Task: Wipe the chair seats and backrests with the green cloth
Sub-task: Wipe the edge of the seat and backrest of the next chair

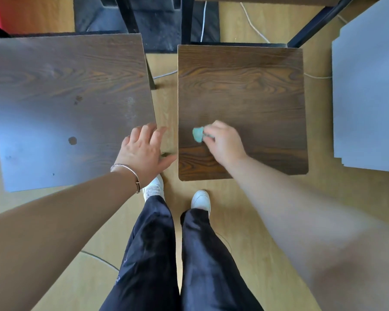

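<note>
Two dark wood-grain chair seats stand side by side below me. On the right seat (240, 86), my right hand (225, 142) grips a small bunched green cloth (198, 134) and holds it against the wood near the seat's front left part. The left seat (65, 97) looks dusty, with a few dark spots. My left hand (144, 151), fingers spread and holding nothing, hovers at the left seat's front right corner, over the gap between the chairs. No backrests are in view.
A grey board (368, 97) lies at the right edge. Black chair legs (312, 25) and white cables (252, 23) cross the light wooden floor beyond the seats. My two white shoes (200, 199) stand on the floor just in front of the chairs.
</note>
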The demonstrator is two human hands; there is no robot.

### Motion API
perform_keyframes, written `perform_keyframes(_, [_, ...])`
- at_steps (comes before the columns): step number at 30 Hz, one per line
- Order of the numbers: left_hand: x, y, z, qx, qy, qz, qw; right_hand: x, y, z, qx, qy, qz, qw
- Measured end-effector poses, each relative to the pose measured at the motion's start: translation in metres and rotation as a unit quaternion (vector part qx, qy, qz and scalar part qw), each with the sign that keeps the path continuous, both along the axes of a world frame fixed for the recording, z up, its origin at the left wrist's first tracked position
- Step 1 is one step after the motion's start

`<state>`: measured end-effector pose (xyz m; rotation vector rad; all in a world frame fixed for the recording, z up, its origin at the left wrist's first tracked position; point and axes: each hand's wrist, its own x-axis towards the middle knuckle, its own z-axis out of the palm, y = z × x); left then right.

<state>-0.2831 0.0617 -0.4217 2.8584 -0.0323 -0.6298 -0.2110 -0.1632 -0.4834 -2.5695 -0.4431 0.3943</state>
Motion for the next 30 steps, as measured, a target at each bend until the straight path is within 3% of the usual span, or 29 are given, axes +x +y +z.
perform_keyframes(4, [-0.013, -0.016, 0.006, 0.006, 0.003, 0.013, 1.0, -0.068, -0.012, 0.0, 0.01, 0.028, 0.074, 0.997])
perform_keyframes(7, [-0.022, -0.035, 0.007, 0.002, 0.006, 0.028, 1.0, -0.071, -0.017, 0.007, 0.042, 0.066, 0.068, 0.995])
perform_keyframes(11, [-0.032, -0.06, 0.01, -0.001, 0.006, 0.031, 0.999, -0.051, -0.052, 0.03, 0.103, 0.091, -0.128, 0.982])
perform_keyframes(16, [-0.03, -0.086, 0.008, 0.009, 0.007, 0.003, 1.0, -0.035, -0.156, 0.039, 0.05, 0.088, -0.283, 0.954])
perform_keyframes(20, [-0.02, -0.102, 0.001, 0.005, -0.003, -0.007, 1.0, -0.038, -0.223, 0.036, 0.039, 0.102, -0.397, 0.911])
perform_keyframes(24, [-0.008, -0.117, -0.007, -0.007, -0.013, -0.006, 1.0, -0.049, -0.241, 0.028, 0.041, 0.109, -0.442, 0.889])
perform_keyframes(30, [0.004, -0.111, -0.01, -0.021, -0.032, -0.002, 0.999, -0.053, -0.225, 0.007, -0.025, 0.048, -0.459, 0.887])
